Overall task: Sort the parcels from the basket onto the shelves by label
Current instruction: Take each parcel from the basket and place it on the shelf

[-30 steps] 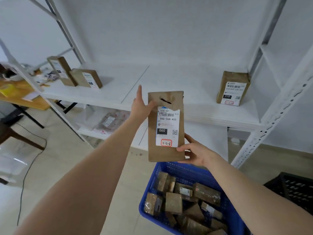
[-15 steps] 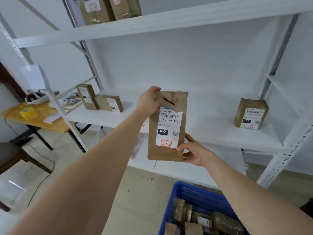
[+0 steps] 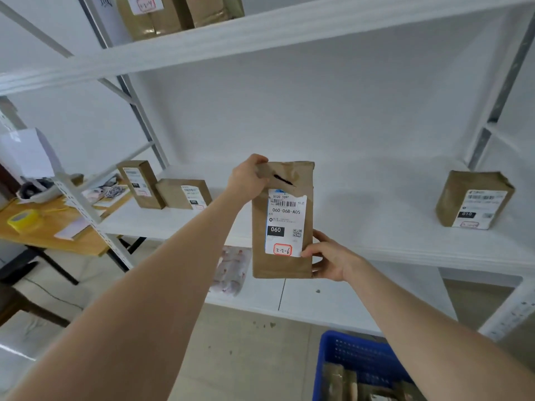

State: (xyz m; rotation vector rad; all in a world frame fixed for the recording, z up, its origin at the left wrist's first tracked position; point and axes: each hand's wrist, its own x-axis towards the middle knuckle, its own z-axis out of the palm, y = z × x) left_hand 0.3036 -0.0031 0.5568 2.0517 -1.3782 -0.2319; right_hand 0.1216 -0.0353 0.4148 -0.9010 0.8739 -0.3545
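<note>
- White metal shelving fills the scene against a pale wall, with an upper shelf (image 3: 260, 33), a middle shelf (image 3: 376, 227) and a lower shelf (image 3: 347, 302) near the floor.
- A tall brown paper parcel (image 3: 282, 267) is held upright in the air in front of the middle shelf, clear of every board.
- Its white label (image 3: 285, 224) faces the camera and reads 060-06B-A05. Below that is a black box with 060, and at the bottom a red-outlined box with 3-2-6 handwritten in it.
- The left hand (image 3: 246, 180) grips the parcel's top left corner, fingers curled over the folded top edge.
- The right hand (image 3: 330, 261) holds the lower right edge, its thumb lying on the label's bottom corner and its fingers behind the parcel.
- A blue basket (image 3: 356, 351) stands on the floor at near right, with more brown parcels (image 3: 341, 383) inside.
- On the left of the middle shelf, an upright box (image 3: 139, 183) stands just beside a lying box (image 3: 182, 195).
- Well apart from them, at the right end, stands another parcel (image 3: 472, 201) marked 010.
- Two brown parcels (image 3: 150, 15) sit on the left of the upper shelf.
- A clear plastic bag (image 3: 231, 267) lies on the lower shelf, left of the held parcel.
- A wooden bench (image 3: 58, 235) at far left carries papers and a yellow tape roll (image 3: 23, 219).
</note>
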